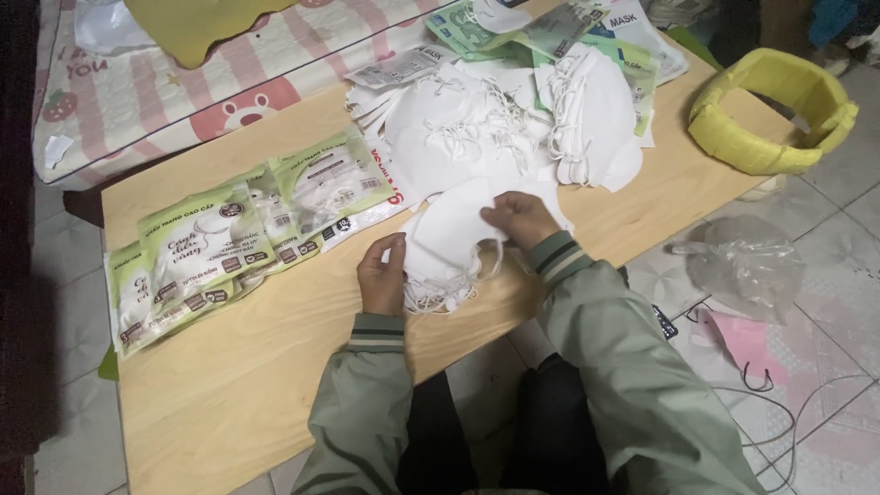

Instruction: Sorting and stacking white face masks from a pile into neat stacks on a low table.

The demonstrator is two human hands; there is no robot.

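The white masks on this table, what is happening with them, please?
A person in a grey-green jacket holds a small stack of white folded face masks over the low wooden table. The left hand grips the stack's edge; the right hand rests on top. A bigger loose pile of white masks lies behind, and green-and-white filled packets lie to the left.

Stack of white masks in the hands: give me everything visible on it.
The stack of white masks is a small bundle of flat-folded, soft fabric-looking face masks with thin white ear loops spilling out at its lower edge. It lies on the light wooden table, near the front edge. The left hand grips its left side; the right hand presses on top from the right. A bigger loose pile of white masks sits just behind.
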